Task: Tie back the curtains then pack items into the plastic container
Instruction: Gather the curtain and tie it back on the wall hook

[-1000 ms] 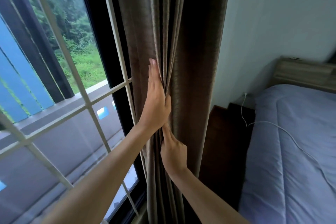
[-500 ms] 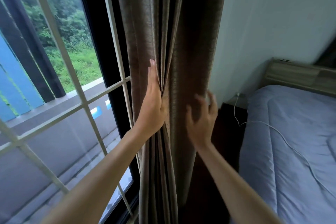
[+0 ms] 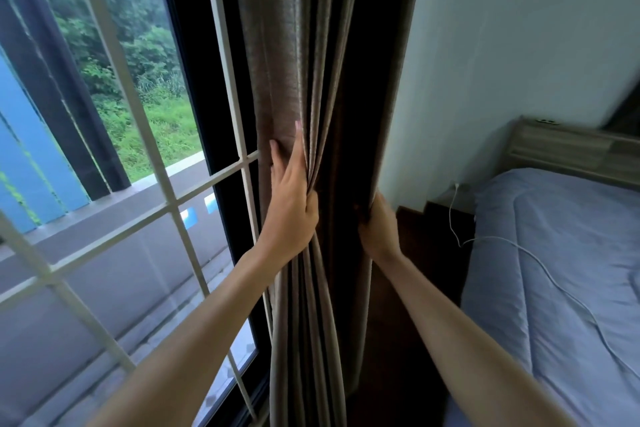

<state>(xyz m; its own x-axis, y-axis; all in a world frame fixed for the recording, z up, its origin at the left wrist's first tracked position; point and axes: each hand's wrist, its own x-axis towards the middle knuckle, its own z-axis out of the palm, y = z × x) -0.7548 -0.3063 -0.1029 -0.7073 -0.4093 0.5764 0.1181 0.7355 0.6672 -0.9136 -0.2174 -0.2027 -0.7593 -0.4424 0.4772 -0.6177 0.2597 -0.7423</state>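
A brown curtain (image 3: 322,62) hangs bunched in vertical folds between the window and the wall. My left hand (image 3: 292,204) lies against its window-side edge, fingers stretched upward and thumb pinching a fold. My right hand (image 3: 379,229) is curled around the curtain's right edge next to the wall, its fingertips hidden behind the fabric. The two hands squeeze the bundle from both sides at about waist height of the cloth. No tie-back and no plastic container are in view.
A window with white grille bars (image 3: 138,100) fills the left side. A bed with a blue quilt (image 3: 561,270) and a white cable (image 3: 519,253) on it stands at the right. A dark bedside table (image 3: 433,236) sits between curtain and bed.
My right hand left the front folds, swung right in the air, and has now closed around the curtain's wall-side edge. My left hand stayed on the folds, its fingers now slightly spread.
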